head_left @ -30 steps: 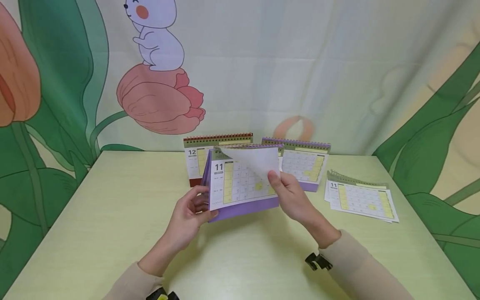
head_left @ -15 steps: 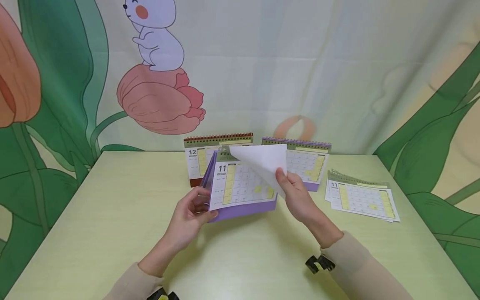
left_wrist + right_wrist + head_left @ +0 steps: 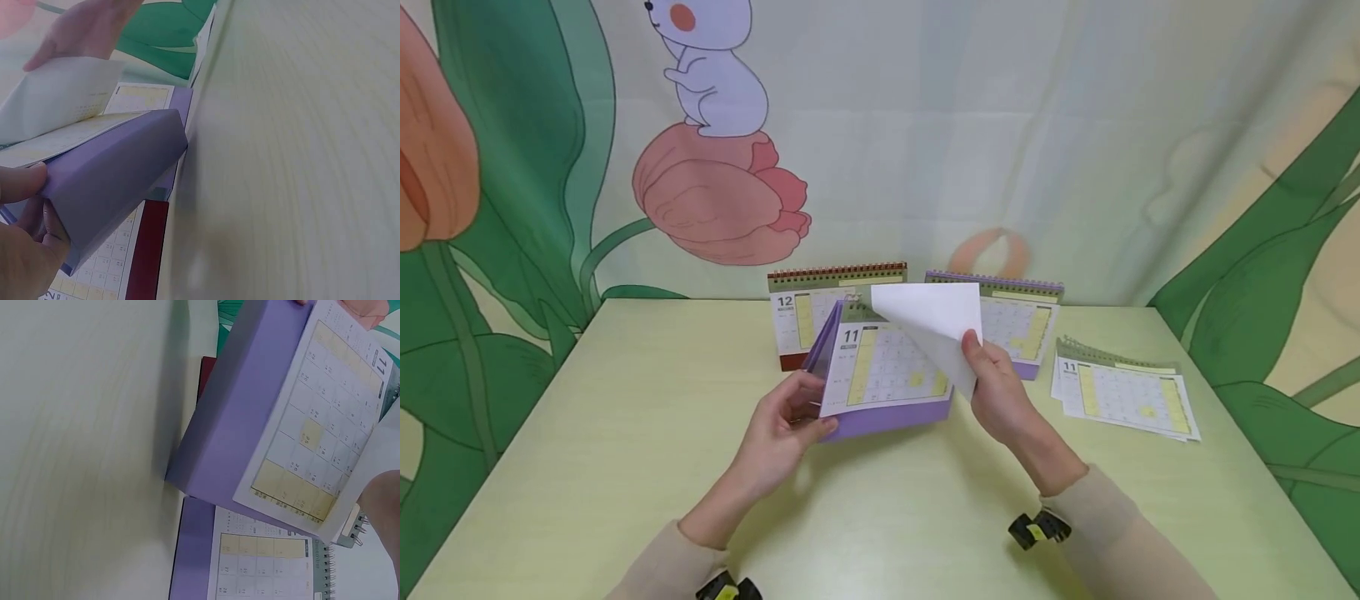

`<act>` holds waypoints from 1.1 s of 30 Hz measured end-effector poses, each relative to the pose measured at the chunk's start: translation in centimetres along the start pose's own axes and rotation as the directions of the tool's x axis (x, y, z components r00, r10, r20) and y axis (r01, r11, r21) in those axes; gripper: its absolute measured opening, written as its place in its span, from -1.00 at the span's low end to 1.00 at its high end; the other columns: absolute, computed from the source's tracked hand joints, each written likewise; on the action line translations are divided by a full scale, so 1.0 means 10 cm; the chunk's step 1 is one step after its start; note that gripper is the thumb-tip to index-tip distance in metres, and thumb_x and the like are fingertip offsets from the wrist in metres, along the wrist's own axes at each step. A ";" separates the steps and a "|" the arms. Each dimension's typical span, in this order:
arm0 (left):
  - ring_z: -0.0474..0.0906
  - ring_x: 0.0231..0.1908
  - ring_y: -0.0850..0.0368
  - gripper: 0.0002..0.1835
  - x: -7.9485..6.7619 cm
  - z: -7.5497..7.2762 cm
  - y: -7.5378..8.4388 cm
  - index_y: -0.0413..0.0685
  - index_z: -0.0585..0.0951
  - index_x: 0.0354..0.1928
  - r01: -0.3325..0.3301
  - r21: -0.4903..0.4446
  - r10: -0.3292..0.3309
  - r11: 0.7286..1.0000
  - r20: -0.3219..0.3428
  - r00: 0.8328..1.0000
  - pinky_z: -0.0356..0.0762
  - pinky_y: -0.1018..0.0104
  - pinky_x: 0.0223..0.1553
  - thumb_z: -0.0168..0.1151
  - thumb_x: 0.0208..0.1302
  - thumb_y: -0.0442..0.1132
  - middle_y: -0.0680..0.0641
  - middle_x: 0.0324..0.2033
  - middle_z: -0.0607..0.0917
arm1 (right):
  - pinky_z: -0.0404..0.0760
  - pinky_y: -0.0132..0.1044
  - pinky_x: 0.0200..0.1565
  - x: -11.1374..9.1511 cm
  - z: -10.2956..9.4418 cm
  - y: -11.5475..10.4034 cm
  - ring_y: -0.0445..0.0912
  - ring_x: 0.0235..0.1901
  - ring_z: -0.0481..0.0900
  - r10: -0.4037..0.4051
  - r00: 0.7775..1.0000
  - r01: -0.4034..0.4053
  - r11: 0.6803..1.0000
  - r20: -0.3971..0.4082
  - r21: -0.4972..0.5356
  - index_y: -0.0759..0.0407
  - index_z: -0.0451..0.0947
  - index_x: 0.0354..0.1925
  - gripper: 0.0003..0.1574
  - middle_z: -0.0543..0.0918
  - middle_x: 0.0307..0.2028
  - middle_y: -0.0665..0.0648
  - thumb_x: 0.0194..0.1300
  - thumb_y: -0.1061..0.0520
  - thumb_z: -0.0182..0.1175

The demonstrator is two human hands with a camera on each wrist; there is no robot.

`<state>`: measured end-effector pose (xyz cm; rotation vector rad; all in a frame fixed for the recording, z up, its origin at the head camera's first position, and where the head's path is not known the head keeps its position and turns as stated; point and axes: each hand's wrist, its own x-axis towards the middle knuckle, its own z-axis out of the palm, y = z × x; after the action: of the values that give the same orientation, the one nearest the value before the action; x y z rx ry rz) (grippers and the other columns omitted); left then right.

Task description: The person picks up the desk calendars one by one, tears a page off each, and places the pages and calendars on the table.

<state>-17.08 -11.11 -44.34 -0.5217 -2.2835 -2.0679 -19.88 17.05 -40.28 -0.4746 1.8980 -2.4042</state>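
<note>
A purple desk calendar (image 3: 887, 421) with page 11 facing me is held tilted above the table in the head view. My left hand (image 3: 778, 433) grips its lower left corner, thumb in front and fingers behind, as the left wrist view also shows of the left hand (image 3: 25, 250). With my right hand (image 3: 1003, 392) I pinch the right edge of a curled-back page (image 3: 932, 312), whose white back shows. This page bends up from the calendar's front, and a small bit of ring binding shows near its upper left. The right wrist view shows another 11 sheet (image 3: 319, 425) beneath it.
Behind stand a red-based calendar (image 3: 790, 333) on page 12 and a second purple calendar (image 3: 1015, 333). Several detached sheets (image 3: 1127, 400) lie stacked on the table (image 3: 625, 400) at right. A printed curtain (image 3: 887, 167) hangs behind the table.
My right hand has moved right and slightly down, drawing the page away from the calendar so more of its white back shows. The calendar's top has tilted a little rightward; my left hand stays put.
</note>
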 end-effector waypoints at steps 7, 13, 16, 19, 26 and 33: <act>0.64 -0.14 -0.11 -0.63 0.01 -0.01 0.03 -0.14 0.56 -0.05 0.001 0.018 -0.002 1.000 0.007 1.000 0.64 0.28 -0.17 0.32 0.19 -0.64 -0.22 -0.08 0.73 | 0.24 -0.13 0.26 0.00 -0.01 -0.02 -0.03 0.18 0.39 -0.005 1.000 0.005 1.000 -0.001 0.019 -0.19 0.69 0.00 -0.54 0.60 0.07 0.00 0.57 -0.29 -0.08; 0.65 -0.15 -0.08 -0.62 0.04 0.00 0.06 -0.07 0.56 -0.04 -0.011 0.053 0.010 0.999 0.028 1.000 0.64 0.25 -0.17 0.29 0.22 -0.63 -0.17 -0.04 0.72 | 0.28 -0.17 0.21 0.01 -0.06 0.01 -0.10 0.12 0.43 -0.034 0.999 0.035 0.999 -0.028 0.031 -0.26 0.73 -0.07 -0.56 0.64 0.01 -0.07 0.52 -0.34 -0.02; 0.65 -0.14 -0.08 -0.63 0.05 0.01 0.07 -0.10 0.57 -0.03 -0.009 0.059 0.008 0.998 0.031 0.999 0.64 0.27 -0.17 0.27 0.23 -0.64 -0.19 -0.02 0.71 | 0.28 -0.18 0.20 0.01 -0.06 0.02 -0.11 0.11 0.44 -0.046 0.998 0.047 0.998 -0.037 0.041 -0.28 0.74 -0.07 -0.56 0.65 0.00 -0.08 0.52 -0.34 -0.02; 0.64 -0.14 -0.08 -0.64 0.05 0.02 0.08 -0.12 0.56 -0.03 -0.003 0.061 0.001 0.998 0.024 1.000 0.62 0.28 -0.18 0.26 0.24 -0.64 -0.21 -0.02 0.71 | 0.28 -0.19 0.19 0.01 -0.06 0.02 -0.12 0.10 0.44 -0.042 0.998 0.045 0.997 -0.050 0.059 -0.26 0.74 -0.08 -0.56 0.66 -0.01 -0.09 0.52 -0.33 -0.01; 0.64 -0.15 -0.09 -0.63 0.06 0.04 0.09 -0.11 0.56 -0.04 0.011 0.065 -0.010 0.998 -0.013 1.000 0.64 0.28 -0.17 0.28 0.22 -0.65 -0.20 -0.06 0.72 | 0.34 -0.24 0.20 0.03 -0.03 -0.05 -0.11 0.14 0.45 -0.032 0.992 0.050 0.989 -0.123 0.139 -0.17 0.71 -0.02 -0.51 0.64 0.04 -0.05 0.51 -0.32 -0.04; 0.64 -0.08 -0.08 -0.62 0.05 0.03 0.06 -0.15 0.53 -0.04 0.000 0.032 0.000 0.999 -0.026 1.000 0.66 0.25 -0.14 0.29 0.20 -0.67 -0.20 -0.05 0.71 | 0.42 -0.23 0.16 0.08 -0.03 -0.14 -0.06 0.14 0.46 -0.062 0.992 0.074 0.990 -0.106 0.117 -0.13 0.65 0.08 -0.47 0.60 0.07 0.00 0.49 -0.35 -0.02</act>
<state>-17.39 -10.67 -43.69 -0.4902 -2.2979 -2.0221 -20.46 17.48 -38.82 -0.4235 1.7877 -2.6162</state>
